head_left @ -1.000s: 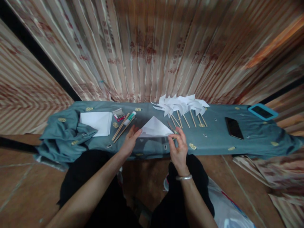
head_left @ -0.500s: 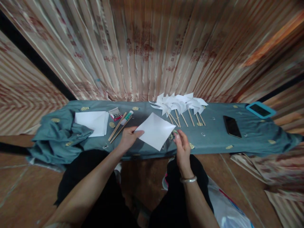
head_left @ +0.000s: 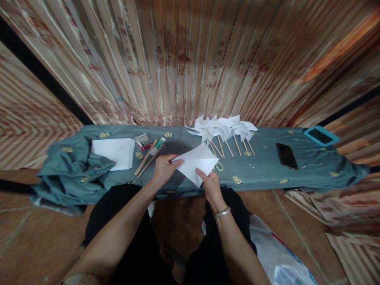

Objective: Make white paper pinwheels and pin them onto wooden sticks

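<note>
Between my hands is a square sheet of white paper (head_left: 196, 162), turned corner-up, slightly bent and faintly creased across. My left hand (head_left: 166, 168) pinches its left corner between thumb and fingers. On the lower right edge, my right hand (head_left: 210, 184) grips it with the thumb on top and the fingers beneath, hidden. Just beyond the sheet lie several white paper pinwheels (head_left: 222, 128) on wooden sticks. Left of my left hand are loose wooden sticks (head_left: 145, 160), a glue stick (head_left: 158, 145) and a small open box (head_left: 143, 142) of shiny metal pieces.
A stack of white paper (head_left: 114, 152) lies at the left, partly under bunched cloth. The narrow bench has a grey-green cloth (head_left: 261, 170). A black phone (head_left: 286, 156) and a blue-framed tablet (head_left: 321, 135) lie at the right. A striped curtain (head_left: 184, 59) hangs behind; a plastic bag (head_left: 276, 253) sits below.
My right hand has moved left and taken hold of the paper's lower right edge. The sheet now bends between both hands; the view has shifted slightly.
</note>
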`<action>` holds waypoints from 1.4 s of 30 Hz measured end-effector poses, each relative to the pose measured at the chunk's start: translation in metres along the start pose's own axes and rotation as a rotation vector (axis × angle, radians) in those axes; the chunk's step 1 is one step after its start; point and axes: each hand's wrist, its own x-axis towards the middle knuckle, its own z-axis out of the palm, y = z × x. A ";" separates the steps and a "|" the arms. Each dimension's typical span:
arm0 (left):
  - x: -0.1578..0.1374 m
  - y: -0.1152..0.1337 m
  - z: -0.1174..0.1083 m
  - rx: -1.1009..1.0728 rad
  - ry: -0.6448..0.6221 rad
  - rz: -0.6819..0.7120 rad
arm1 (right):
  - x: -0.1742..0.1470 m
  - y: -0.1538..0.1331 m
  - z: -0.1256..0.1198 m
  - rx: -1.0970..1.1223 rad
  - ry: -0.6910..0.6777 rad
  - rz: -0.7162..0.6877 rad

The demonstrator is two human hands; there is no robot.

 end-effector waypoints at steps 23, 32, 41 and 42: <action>0.027 0.001 -0.038 -0.269 0.318 -0.041 | 0.037 -0.051 -0.041 -1.898 0.021 -0.484; 0.019 0.000 -0.044 -0.265 0.342 -0.068 | 0.038 -0.065 -0.042 -1.860 -0.069 -0.395; 0.040 0.040 -0.041 -0.533 0.372 -0.016 | 0.019 -0.070 -0.032 -0.336 -0.311 0.068; 0.046 0.043 -0.039 -0.558 0.367 -0.011 | 0.021 -0.072 -0.025 -0.263 -0.324 0.089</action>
